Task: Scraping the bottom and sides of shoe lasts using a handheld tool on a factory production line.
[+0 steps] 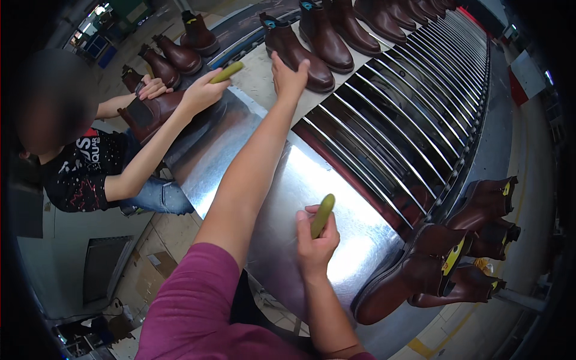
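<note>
My left hand (pixel 290 77) reaches out to the far side, its fingers spread at the nearest brown ankle boot (pixel 293 51) on a pale strip. Whether the fingertips touch the leather, I cannot tell. My right hand (pixel 318 243) is closed around an olive-green stick with a rounded end (pixel 323 216), above a shiny metal sheet (pixel 276 234). The stick's lower end is hidden in my fist. On the left a co-worker has one hand on a brown boot (pixel 150 114) and grips a similar olive-green stick (pixel 227 72) in the other.
A conveyor of metal bars (pixel 396 114) runs away to the far right beside a row of brown boots (pixel 342 27). Several more boots (pixel 390 282) lie at the metal sheet's right edge. Other boots (pixel 180 57) stand beyond the co-worker.
</note>
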Demonstrator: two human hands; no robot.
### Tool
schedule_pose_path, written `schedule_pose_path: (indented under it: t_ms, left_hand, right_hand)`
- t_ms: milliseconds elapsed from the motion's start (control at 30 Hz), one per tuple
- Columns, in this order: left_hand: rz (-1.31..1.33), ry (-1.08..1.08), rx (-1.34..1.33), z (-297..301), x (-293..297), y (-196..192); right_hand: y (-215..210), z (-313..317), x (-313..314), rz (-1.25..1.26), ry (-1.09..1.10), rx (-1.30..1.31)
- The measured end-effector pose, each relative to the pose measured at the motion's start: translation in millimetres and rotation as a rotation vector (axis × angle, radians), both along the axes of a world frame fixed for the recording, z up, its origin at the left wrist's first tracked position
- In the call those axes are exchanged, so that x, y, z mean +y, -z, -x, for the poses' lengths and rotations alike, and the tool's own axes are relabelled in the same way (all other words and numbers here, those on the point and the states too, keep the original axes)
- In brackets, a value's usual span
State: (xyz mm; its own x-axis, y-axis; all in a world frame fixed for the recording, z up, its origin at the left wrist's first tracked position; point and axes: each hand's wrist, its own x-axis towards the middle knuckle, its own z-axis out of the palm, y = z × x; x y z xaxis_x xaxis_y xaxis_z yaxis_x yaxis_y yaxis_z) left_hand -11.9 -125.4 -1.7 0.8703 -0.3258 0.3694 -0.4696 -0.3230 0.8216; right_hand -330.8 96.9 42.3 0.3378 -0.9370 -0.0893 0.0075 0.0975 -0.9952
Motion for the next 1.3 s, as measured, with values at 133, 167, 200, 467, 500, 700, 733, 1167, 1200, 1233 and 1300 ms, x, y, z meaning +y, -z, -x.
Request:
schedule_pose_path:
  t_ms: [133,167,200,467,500,700,733,1167,1200,1233,1300]
  left_hand:
    - [0.158,-0.003,0.426,-24.8,-32.8,-5.6]
    - [0.155,-0.008,0.421,-28.6,-35.9,-5.2]
    - [0.049,-0.06,0.445,-19.5,-42.5,-9.4]
    - [0.281,-0.2,0.571,-21.9,-44.2,-21.7]
    - [0.289,-0.203,0.564,-28.0,-35.4,-22.6]
    - [0.626,0.323,1.031,-8.5,36.1,-30.6]
    - [0.616,0.384,1.082,4.9,53.6,-36.4]
    - [0.535,0.437,1.29,184.2,431.6,-83.4]
    - [0.448,0.468,1.189,188.7,453.2,-87.1]
    - [0.36,0.481,1.087,195.0,476.8,-91.4]
    - [0.28,0.468,0.975,204.7,512.8,-100.6]
  right_hand:
    - [-0.6,-6.8,4.2,0.193,0.022,0.088]
    - [0.3,-7.5,5.2,0.189,0.019,0.084]
    - [3.9,-4.9,3.6,0.194,0.028,0.11]
    - [3.9,-5.7,-0.9,0.155,0.082,0.084]
    - [1.3,-7.7,-1.4,0.132,0.095,0.068]
    - [3.4,-1.8,-1.1,-0.114,0.156,-0.137]
    - [1.0,-2.1,-1.3,-0.167,0.159,-0.261]
    - [7.8,-6.9,-3.4,-0.124,0.114,-0.419]
    - [6.1,-6.2,-5.1,-0.127,0.117,-0.399]
    - [5.2,-6.3,-5.5,-0.11,0.116,-0.385]
    - [0.7,-9.4,-4.3,-0.063,0.095,-0.36]
